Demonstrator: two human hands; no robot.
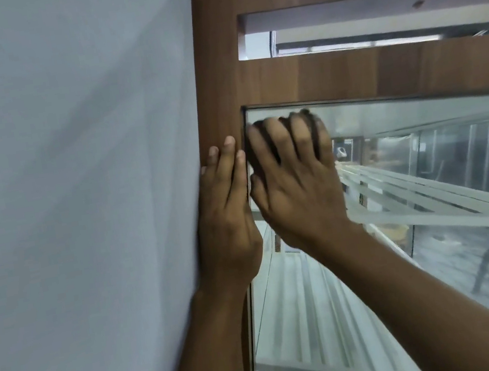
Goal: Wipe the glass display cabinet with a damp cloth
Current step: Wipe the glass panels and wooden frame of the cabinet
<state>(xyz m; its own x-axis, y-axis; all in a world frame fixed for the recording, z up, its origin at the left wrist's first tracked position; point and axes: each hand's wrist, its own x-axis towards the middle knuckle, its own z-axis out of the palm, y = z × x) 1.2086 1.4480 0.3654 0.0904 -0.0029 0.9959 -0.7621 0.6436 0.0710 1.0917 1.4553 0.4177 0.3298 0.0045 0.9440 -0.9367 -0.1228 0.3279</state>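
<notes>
The display cabinet has a brown wooden frame point(315, 76) around a glass pane point(464, 271) that reflects the room. My right hand point(295, 189) is spread flat against the pane's top left corner, pressing a dark cloth point(312, 116) onto the glass. Only small bits of the cloth show past my fingertips and between my fingers. My left hand point(228, 214) lies flat on the frame's left upright, just left of my right hand, and holds nothing. Both forearms reach up from the bottom of the view.
A plain grey-white wall point(74, 181) fills the left half, right up against the cabinet's side. Above the pane, the frame has a narrow horizontal opening point(339, 27). White frosted stripes point(433, 202) run across the glass to the right of my hands.
</notes>
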